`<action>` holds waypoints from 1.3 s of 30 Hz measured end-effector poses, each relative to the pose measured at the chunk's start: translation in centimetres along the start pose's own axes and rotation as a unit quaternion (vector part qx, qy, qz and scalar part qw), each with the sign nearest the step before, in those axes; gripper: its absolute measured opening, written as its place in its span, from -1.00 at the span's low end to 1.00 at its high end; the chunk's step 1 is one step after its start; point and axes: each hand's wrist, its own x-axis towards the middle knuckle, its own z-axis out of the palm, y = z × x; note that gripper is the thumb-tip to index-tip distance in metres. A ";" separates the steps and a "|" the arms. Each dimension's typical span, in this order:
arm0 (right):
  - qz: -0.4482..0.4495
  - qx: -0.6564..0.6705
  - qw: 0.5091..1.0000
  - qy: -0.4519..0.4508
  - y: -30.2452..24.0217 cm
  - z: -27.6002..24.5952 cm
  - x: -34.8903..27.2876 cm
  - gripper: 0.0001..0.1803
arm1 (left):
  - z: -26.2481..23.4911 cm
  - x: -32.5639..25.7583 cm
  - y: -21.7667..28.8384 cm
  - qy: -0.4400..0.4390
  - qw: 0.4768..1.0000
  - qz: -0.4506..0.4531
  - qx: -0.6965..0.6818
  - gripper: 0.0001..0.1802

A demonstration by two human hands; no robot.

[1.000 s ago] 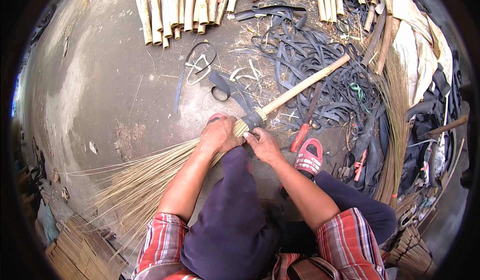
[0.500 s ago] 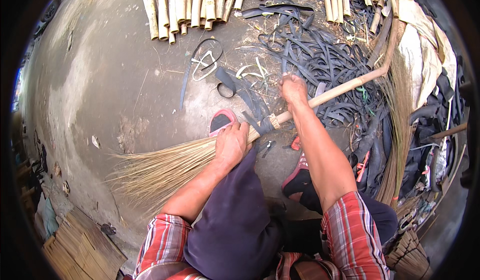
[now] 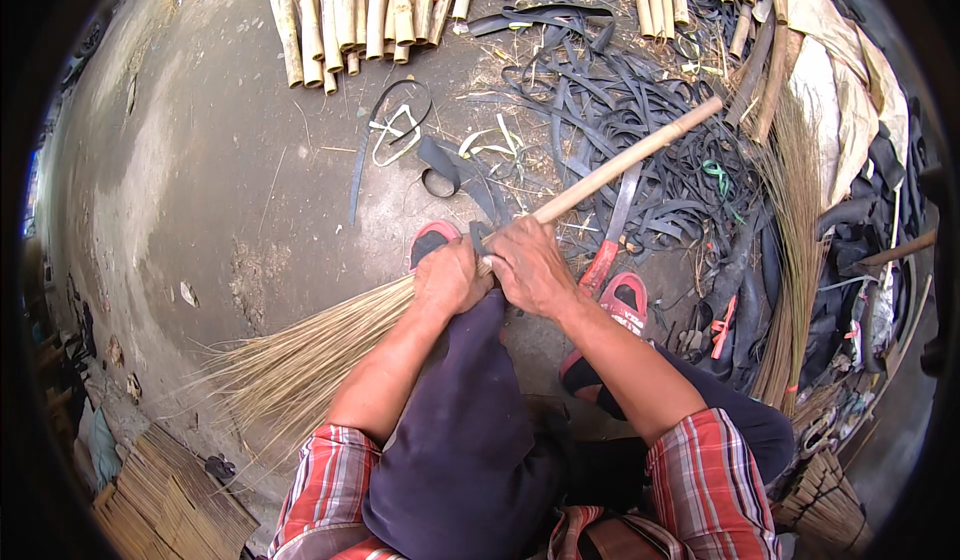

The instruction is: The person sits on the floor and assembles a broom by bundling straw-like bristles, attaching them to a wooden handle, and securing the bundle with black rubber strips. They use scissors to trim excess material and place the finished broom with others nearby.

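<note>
Left hand and right hand clamped side by side on broom, bristles fanning left of grip, pole up-right; if 1 slackens, dark strip between might loosen, shedding stalks.

2 hands, 1 broom, 2 sandals

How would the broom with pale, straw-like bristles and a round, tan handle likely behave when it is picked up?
The straight, round tan handle should stay stiff. The thin, fanned straw-like bristles would probably bend and sway, and their wide spread may hinder rolling.
</note>
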 end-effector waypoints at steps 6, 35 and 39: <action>0.106 -0.024 0.990 -0.092 4.2 1.0 -9.0 -0.86 | -5.4 2.1 -3.0 -0.271 0.918 0.065 -0.283 -0.28; 0.682 -0.194 0.694 -0.124 21.1 -11.6 -29.2 -0.50 | 0.9 1.0 2.8 0.020 0.996 -0.013 0.086 -0.25; 0.600 0.122 0.789 0.048 21.1 -12.2 -23.3 -0.70 | 0.9 1.5 3.1 0.007 0.994 -0.044 0.095 -0.24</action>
